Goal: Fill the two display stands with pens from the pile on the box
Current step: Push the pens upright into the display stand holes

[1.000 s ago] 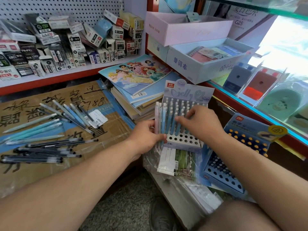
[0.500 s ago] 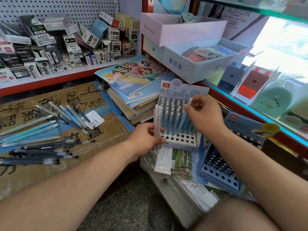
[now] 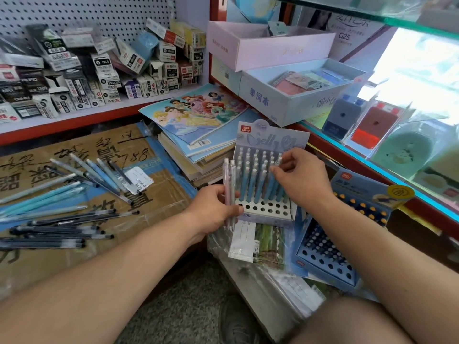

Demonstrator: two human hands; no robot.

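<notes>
While our left hand [image 3: 213, 209] grips spare pens [image 3: 229, 175] mid-frame, our right hand [image 3: 300, 180] pinches a pen [image 3: 278, 162] (by its cap) in the stand [image 3: 263, 210]. We should press it straight down.

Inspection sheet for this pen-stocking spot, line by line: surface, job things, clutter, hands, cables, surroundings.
Surface: cardboard box with handwriting, loose pens lying on it.
Job's things: pen pile on the box; light stand has its back rows filled and its front two rows of holes empty; blue stand beside it is partly filled, front holes empty.
Clutter: notebook stack behind the light stand; wrapped packets under both stands.
Hands: left hand grips pale pens upright beside the light stand; right hand pinches a blue pen standing in it.
Cables: nothing seen.
Surroundings: shelf of small boxes, pegboard, glass counter to the right.
</notes>
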